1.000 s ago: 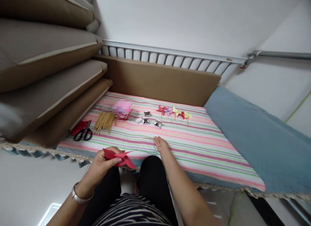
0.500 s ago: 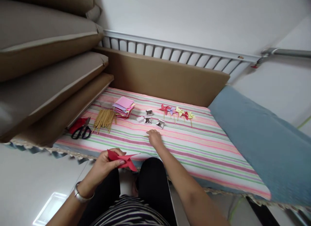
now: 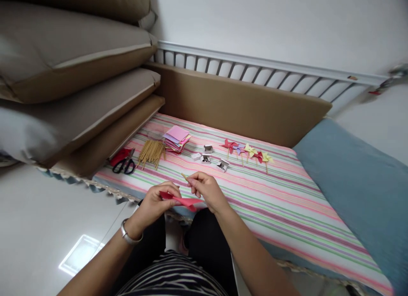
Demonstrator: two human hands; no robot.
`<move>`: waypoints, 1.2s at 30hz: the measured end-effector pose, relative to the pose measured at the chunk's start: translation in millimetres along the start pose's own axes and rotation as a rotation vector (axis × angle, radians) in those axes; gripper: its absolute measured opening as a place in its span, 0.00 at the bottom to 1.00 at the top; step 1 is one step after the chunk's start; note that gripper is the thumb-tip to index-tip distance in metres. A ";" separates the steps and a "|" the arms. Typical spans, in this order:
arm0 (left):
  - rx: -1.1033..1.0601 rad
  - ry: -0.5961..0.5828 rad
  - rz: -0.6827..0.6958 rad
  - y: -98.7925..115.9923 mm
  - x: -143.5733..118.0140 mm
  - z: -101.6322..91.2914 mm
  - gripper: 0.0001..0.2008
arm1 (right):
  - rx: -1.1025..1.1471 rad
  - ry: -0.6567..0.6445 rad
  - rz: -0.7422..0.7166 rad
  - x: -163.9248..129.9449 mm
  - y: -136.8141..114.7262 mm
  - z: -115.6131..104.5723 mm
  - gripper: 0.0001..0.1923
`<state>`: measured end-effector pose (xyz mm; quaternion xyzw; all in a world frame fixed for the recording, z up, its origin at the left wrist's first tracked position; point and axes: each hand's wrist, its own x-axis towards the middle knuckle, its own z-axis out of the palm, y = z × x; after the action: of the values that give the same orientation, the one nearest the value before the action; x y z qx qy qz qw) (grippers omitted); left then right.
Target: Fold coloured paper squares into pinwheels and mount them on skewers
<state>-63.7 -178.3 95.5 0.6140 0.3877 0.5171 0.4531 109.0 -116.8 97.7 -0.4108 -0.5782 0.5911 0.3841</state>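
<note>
My left hand [image 3: 162, 198] pinches a red paper pinwheel [image 3: 186, 201] above my lap, with its folded blades pointing right. My right hand [image 3: 204, 187], close beside it, is closed on a thin tan stick [image 3: 184, 176]; only its tip shows past the fingers, and the rest is hidden. Beyond the hands, small open white boxes [image 3: 223, 164] lie on the striped cloth [image 3: 270, 202]. Several finished pinwheels on sticks [image 3: 250, 150], in red, purple and yellow, rest in a row to the right of them.
On the left are black-handled scissors [image 3: 125, 164], red paper [image 3: 120, 156], a pile of tan sticks [image 3: 151, 153] and a stack of coloured paper squares [image 3: 176, 135]. Large cushions [image 3: 79, 75] are stacked at far left. A brown board [image 3: 229, 105] stands at the back; a blue cushion [image 3: 357, 177] lies at right.
My right hand has come up off the cloth toward the left hand, now with a stick between its fingers. The red pinwheel has turned more edge-on. The camera view has shifted left.
</note>
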 end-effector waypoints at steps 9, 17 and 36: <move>0.094 0.096 0.195 16.4 -9.5 -8.7 0.04 | 0.126 -0.031 -0.012 -28.5 -23.3 22.7 0.08; 0.191 0.187 0.287 17.9 -15.2 -10.3 0.02 | 0.157 -0.071 0.042 -35.0 -25.7 31.9 0.09; 0.309 0.270 0.371 16.2 -16.1 -13.1 0.02 | 0.167 -0.070 0.072 -35.6 -24.0 36.1 0.10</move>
<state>-79.2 -196.2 107.1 0.6617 0.3999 0.6032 0.1959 88.0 -162.3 122.9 -0.3772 -0.5247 0.6646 0.3750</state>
